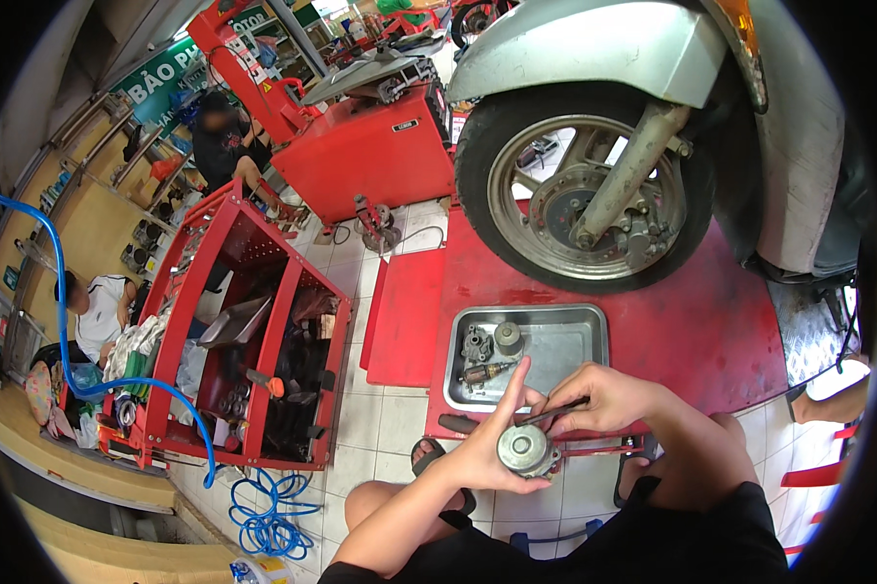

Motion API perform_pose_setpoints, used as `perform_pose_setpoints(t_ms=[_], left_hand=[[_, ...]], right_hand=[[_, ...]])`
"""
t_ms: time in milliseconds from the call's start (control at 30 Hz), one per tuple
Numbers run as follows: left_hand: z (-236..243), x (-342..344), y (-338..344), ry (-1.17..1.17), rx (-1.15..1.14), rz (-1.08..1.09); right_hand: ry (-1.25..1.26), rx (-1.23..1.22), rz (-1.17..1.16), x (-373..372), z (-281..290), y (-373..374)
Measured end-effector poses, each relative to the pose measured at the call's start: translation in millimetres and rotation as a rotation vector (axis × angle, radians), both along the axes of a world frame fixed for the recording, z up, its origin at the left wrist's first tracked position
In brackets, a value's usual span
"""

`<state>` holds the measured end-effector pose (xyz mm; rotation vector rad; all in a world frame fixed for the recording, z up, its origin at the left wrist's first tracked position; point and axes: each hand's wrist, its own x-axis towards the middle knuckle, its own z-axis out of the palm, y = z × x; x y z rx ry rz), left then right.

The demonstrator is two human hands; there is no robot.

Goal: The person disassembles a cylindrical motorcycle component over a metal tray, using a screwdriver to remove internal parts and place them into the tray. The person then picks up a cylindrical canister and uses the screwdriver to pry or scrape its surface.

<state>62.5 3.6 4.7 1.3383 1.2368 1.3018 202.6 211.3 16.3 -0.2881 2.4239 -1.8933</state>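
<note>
My left hand (487, 448) is closed round a round, drum-shaped metal part (525, 450), its flat circular face turned up and one finger stretched away from it. Just above the part, my right hand (599, 399) pinches a slim dark tool (555, 411) whose kind I cannot make out. The tool's end reaches toward the left hand's fingers, which partly hide it. Beyond both hands, a shallow metal tray (565, 321) holds a motor armature (485, 372), a short metal cylinder (508, 338) and a grey metal casting (475, 343).
A scooter's front wheel (502, 238) stands on the red platform (682, 336) beyond the tray. To the left are a red tool cart (292, 292) and a coiled blue hose (268, 511). A dark handle (458, 423) lies near the tray. Two people (103, 316) are at the left.
</note>
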Motion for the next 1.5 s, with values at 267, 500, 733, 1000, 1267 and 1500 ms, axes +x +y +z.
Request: perform_pose_setpoints(t_ms=[267,500,733,1000,1267,1500], left_hand=[[5,1,3,0.052,0.048,-0.002],[11,1,2,0.105,0.033,0.003],[7,3,1,0.082,0.030,-0.017],[9,1,2,0.093,0.009,-0.016],[-3,-1,-2,0.141,0.025,0.022],[1,2,1,-0.005,-0.012,0.029]], right_hand=[[-0.028,0.049,0.009,1,4,4],[-0.018,0.059,0.011,1,9,1],[0.016,0.076,0.016,2,-2,5],[-0.046,0.109,0.027,-1,11,3],[-0.076,0.054,0.027,-1,3,2],[-0.013,0.001,0.003,3,8,-1]])
